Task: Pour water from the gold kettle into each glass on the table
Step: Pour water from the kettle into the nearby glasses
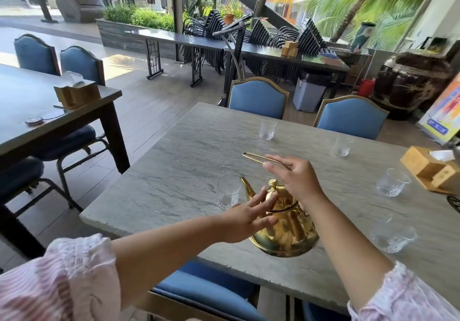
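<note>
The gold kettle (286, 231) stands on the grey stone table (174, 171) near its front edge, spout pointing far left. Its thin handle (251, 156) is raised and runs between the thumb and straight fingers of my right hand (296, 178). My left hand (249, 217) is open, fingers spread, with the fingertips against the kettle's lid and shoulder. Several clear glasses stand upright around the table: one (227, 192) just left of the spout, two far ones (267, 129) (343, 145), and two on the right (393, 182) (393, 237). I cannot see water in them.
A wooden tissue box (428, 169) sits at the table's right edge. Blue chairs (257, 99) (351, 116) stand along the far side, and another blue seat (206, 288) is right below me. A second table (37, 111) with a tissue box is to the left.
</note>
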A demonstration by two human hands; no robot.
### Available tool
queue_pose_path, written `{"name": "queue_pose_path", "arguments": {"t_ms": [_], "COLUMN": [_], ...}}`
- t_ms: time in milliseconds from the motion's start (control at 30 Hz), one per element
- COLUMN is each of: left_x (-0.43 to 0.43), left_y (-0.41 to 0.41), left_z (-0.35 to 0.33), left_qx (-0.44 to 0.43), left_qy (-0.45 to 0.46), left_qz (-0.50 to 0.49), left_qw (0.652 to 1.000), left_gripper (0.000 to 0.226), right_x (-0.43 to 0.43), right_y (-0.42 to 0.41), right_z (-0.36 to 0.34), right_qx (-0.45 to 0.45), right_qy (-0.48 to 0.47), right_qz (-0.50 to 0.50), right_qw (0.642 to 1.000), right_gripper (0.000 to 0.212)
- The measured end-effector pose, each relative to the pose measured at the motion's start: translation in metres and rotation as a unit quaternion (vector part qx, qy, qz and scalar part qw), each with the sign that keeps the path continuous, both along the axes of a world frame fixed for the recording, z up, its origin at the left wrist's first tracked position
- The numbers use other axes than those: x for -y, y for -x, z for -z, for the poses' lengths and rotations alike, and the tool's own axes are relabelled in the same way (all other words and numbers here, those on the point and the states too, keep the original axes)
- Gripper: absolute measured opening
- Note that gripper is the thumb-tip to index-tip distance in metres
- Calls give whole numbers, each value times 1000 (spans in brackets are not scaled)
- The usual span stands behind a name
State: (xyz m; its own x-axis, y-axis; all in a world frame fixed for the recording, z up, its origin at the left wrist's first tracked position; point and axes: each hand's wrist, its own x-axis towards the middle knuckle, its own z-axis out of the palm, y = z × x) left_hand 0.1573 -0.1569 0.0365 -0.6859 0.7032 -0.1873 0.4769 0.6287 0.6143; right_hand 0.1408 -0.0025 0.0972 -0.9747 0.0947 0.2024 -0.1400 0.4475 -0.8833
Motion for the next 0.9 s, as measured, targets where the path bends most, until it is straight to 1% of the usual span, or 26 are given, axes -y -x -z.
{"name": "queue_pose_path", "arguments": {"t_ms": [267, 567, 733, 900], "left_x": [8, 9, 8, 4], "left_y": [3, 4, 7, 6], "left_z": [10, 16, 20, 20], "left_qx": [2, 18, 26, 32], "left_qy": [-32, -61, -111, -173], "left_qz": [-11, -21, -42, -49], "left_qw": [999, 998, 993, 983], "left_gripper": [56, 54, 45, 41], "right_x": [15, 23, 23, 24], "right_y": [20, 26, 27, 29], "right_z": [-5, -11, -17, -25], "right_qx": [35, 66, 60, 53], "right_qy": [-46, -96, -104, -119], "right_qz": [-28, -48, -50, -57], "right_qw": [998, 992, 991, 990], "right_gripper": [27, 32, 32, 31]}}
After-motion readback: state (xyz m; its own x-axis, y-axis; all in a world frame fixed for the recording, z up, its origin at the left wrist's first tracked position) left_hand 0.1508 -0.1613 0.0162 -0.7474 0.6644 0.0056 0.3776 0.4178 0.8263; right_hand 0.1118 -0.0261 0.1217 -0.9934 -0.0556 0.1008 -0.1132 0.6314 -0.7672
